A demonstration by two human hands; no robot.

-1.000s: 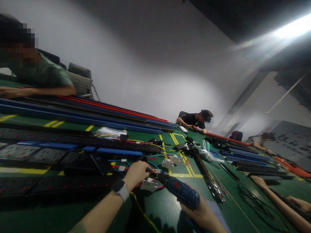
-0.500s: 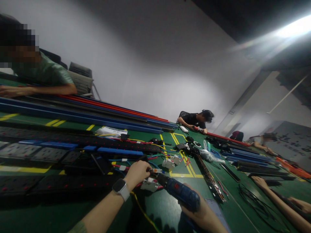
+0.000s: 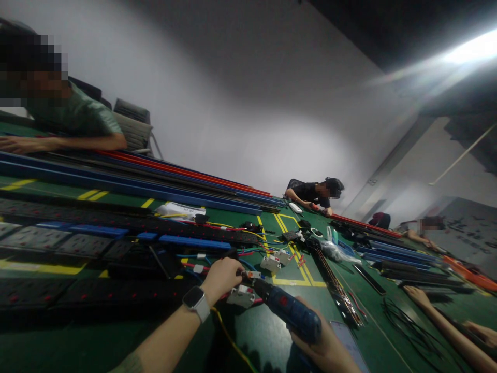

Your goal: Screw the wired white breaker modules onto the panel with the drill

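My left hand (image 3: 222, 277), a smartwatch (image 3: 196, 302) on its wrist, is closed around a small white breaker with a red tab (image 3: 251, 274) and its wires. My right hand (image 3: 324, 348) grips a blue cordless screwdriver (image 3: 289, 312) at the bottom of the view. The screwdriver's tip points at the breaker by my left fingers. Another white breaker (image 3: 240, 296) lies just below them on the green table (image 3: 267, 336). Red, blue and yellow wires (image 3: 248, 251) spread out beyond my left hand.
Long black socket strips (image 3: 77, 243) and blue and red rails (image 3: 155, 181) run across the table. Two more breakers (image 3: 275, 260) sit by yellow floor-tape lines. A person leans on the rails at far left; another bends over at the far end. Someone's forearm (image 3: 438, 318) lies at the right.
The view has shifted slightly. Both hands and the screwdriver keep nearly the same pose against the breaker.
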